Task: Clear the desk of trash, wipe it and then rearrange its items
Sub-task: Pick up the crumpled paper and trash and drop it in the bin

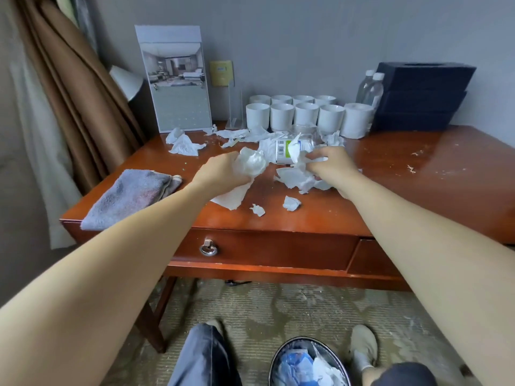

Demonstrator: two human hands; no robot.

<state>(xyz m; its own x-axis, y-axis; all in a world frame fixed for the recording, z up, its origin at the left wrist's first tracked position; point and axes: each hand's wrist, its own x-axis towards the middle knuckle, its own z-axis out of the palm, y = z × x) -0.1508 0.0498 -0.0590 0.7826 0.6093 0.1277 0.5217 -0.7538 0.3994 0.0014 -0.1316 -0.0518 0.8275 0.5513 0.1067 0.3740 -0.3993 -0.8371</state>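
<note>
Head view: left hand point(220, 169) curls round a tissue wad point(250, 162); right hand point(331, 162) pinches crumpled tissue point(299, 162) mid-desk point(390, 190). Likely bunching scraps for the bin point(306, 363) near, below. Cloth point(131, 196) lies left, ready for wiping.

cloth point(131, 197) left on desk point(418, 174), mugs point(295, 114) behind tissue scraps point(295, 179).

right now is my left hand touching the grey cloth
Apart. The head view shows bare desk between the left hand, which grips a crumpled tissue, and the grey cloth.
</note>
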